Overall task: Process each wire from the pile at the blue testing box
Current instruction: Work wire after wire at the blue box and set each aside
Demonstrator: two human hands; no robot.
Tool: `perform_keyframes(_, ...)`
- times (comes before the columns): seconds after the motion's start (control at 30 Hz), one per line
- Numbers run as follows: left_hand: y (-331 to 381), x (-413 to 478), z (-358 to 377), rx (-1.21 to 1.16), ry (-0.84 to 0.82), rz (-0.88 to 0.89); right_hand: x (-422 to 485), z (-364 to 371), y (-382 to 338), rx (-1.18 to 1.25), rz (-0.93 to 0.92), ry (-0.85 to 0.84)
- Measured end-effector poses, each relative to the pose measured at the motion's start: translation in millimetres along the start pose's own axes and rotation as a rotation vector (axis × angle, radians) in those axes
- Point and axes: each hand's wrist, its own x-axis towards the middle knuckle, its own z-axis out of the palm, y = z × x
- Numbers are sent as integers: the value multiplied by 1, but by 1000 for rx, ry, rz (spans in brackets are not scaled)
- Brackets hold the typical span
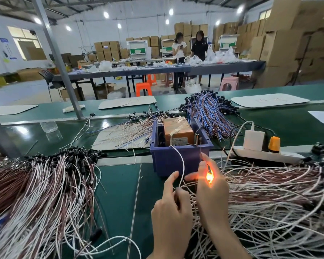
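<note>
A factory assembly hall: cardboard boxes (288, 45) stacked high along the walls, long work tables (224, 66), plastic stools (143, 89), and a green bench (118, 184) heaped with wires (269, 195).

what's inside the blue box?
The blue box holds a tape-wrapped brown block, a black part at its left, and metal posts in front. Its floor is hidden by these.

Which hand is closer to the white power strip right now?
Right. The right hand is left of the power strip and nearer the camera, pinching a glowing lamp. The left hand sits further left, holding a white wire.
</note>
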Motion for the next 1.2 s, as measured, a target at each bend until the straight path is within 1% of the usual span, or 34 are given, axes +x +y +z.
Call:
perform_keyframes(0.1, -1, 3, 0, -22, 26, 0, -1, -7, -5, 28, -27, 50)
perform_keyframes(0.27, 3, 5, -5, -103, 14, 10, 6, -35, -18, 239, -1, 155)
perform_keyframes(0.33, 6, 5, -7, -180, 11, -25, 15, -54, -24, 277, 2, 205)
perform_keyframes(0.43, 9, 9, -10, -315, 31, -119, 33, -88, -29, 238, -19, 300)
perform_keyframes(0.53, 6, 15, -13, -388, 65, -181, 54, -125, -28, 157, -5, 413)
perform_keyframes(0.6, 4, 18, -15, -420, 50, -240, 67, -147, -26, 117, 16, 424)
perform_keyframes(0.67, 0, 21, -15, -442, 14, -339, 77, -165, -23, 19, 18, 415)
perform_keyframes(0.8, -2, 32, -16, -600, -45, -624, 84, -184, -23, -310, -20, 372)
perform_keyframes(0.87, -1, 37, -20, -649, -21, -688, 81, -188, -25, -591, -69, 426)
perform_keyframes(0.9, -2, 39, -23, -644, 1, -682, 79, -189, -27, -725, -109, 465)
perform_keyframes(0.93, -3, 42, -28, -625, 23, -661, 76, -188, -29, -787, -163, 499)
perform_keyframes(1.03, -10, 50, -48, -524, 53, -559, 64, -170, -40, -723, -403, 505)
perform_keyframes(1.1, -17, 59, -69, -350, 32, -436, 48, -143, -47, -655, -524, 408)
perform_keyframes(1.2, -32, 76, -113, 134, -9, -247, 12, -91, -48, -607, -567, 150)
